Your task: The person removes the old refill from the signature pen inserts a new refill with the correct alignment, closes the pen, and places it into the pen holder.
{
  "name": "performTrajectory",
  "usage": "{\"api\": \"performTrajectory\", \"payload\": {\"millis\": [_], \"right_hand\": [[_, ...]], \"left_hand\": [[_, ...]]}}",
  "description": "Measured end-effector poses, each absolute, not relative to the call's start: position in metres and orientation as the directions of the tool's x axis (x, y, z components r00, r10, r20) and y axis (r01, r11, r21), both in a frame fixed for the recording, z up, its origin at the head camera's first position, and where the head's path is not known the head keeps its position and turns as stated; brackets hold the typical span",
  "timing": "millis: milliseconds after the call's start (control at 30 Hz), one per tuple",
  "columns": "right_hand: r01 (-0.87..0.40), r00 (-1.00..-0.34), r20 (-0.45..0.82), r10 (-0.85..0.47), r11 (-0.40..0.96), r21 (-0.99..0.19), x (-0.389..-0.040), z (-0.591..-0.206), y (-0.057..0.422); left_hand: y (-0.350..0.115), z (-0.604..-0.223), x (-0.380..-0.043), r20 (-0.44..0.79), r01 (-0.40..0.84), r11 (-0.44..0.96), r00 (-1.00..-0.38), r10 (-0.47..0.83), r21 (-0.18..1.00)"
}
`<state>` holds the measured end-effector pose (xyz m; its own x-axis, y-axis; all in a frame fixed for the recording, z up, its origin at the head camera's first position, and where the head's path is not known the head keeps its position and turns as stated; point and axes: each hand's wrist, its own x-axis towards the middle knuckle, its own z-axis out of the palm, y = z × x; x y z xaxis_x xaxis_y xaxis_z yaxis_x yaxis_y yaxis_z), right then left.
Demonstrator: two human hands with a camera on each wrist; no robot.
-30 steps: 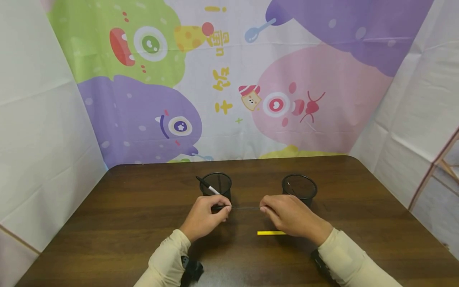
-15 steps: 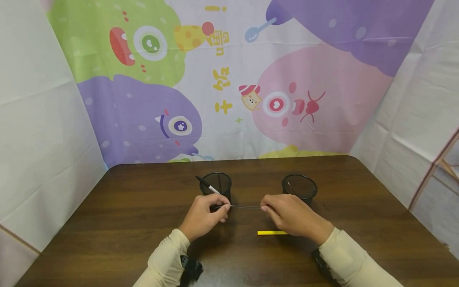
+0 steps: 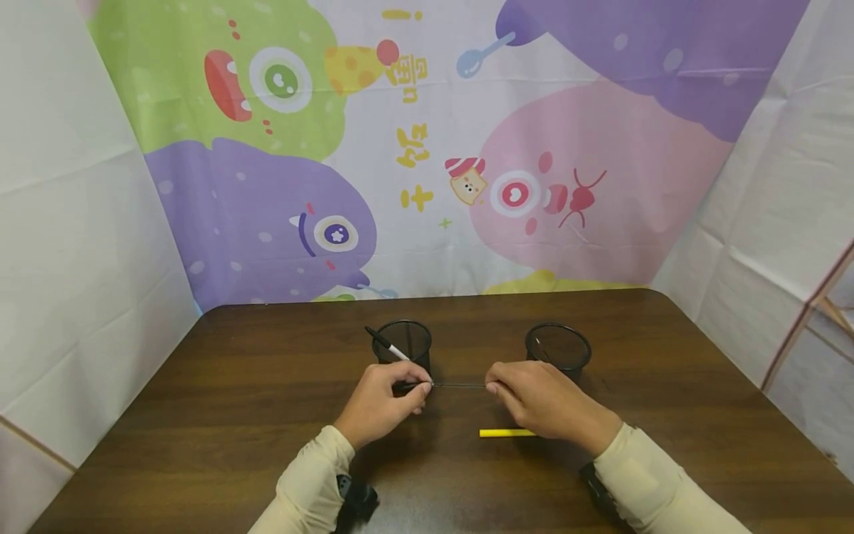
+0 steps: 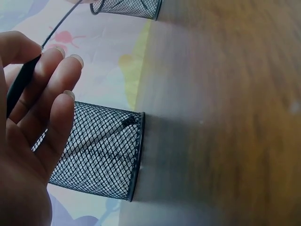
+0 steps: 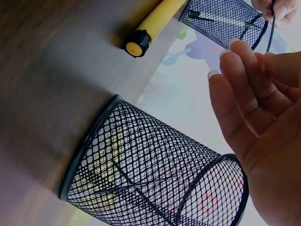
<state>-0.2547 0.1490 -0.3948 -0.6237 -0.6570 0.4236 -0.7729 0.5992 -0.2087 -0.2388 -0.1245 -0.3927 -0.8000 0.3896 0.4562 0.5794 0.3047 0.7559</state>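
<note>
A thin dark rod (image 3: 459,385) with a black handle (image 4: 22,82) lies level between my two hands; its exact kind is not clear. My left hand (image 3: 380,404) pinches it where handle and rod meet, between thumb and forefinger. The fingertips of my right hand (image 3: 550,400) pinch the far end of the rod. Behind the left hand stands a black mesh pen cup (image 3: 419,343) with a black-and-white marker (image 3: 390,347) leaning in it. A second mesh pen cup (image 5: 155,155), behind the right hand, holds thin dark sticks. My right hand partly hides this cup in the head view.
A yellow pen-like tube (image 3: 503,433) with a black-ringed end lies on the brown wooden table (image 3: 233,415), partly under the right hand. A printed cloth (image 3: 427,252) hangs behind the table. White cloth walls (image 3: 93,185) stand on both sides.
Both hands keep the same grip on the rod and stay almost in place, with only tiny shifts. The cups and the yellow tube have not moved.
</note>
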Motion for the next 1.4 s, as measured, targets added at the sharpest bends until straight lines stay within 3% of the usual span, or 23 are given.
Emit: {"api": "performTrajectory", "payload": {"millis": [467,667,1100,1400], "right_hand": [[-0.773,-0.62,0.436,-0.653,0.604,-0.195,-0.254,-0.394,0.149],[-0.769,-0.63,0.423,-0.652,0.601,-0.218,-0.253,-0.393,0.15],[-0.775,-0.626,0.415,-0.66,0.587,-0.236,-0.255,-0.393,0.15],[-0.761,-0.645,0.36,-0.674,0.613,-0.214,-0.254,-0.396,0.148]], "left_hand": [[-0.123,-0.392,-0.238,0.473,0.597,0.313,-0.79,0.39,0.739],[-0.126,-0.411,-0.252,0.492,0.605,0.334,-0.79,0.366,0.723],[-0.134,-0.424,-0.264,0.606,0.689,0.356,-0.724,0.33,0.631],[-0.13,-0.421,-0.26,0.546,0.668,0.353,-0.742,0.389,0.655]]}}
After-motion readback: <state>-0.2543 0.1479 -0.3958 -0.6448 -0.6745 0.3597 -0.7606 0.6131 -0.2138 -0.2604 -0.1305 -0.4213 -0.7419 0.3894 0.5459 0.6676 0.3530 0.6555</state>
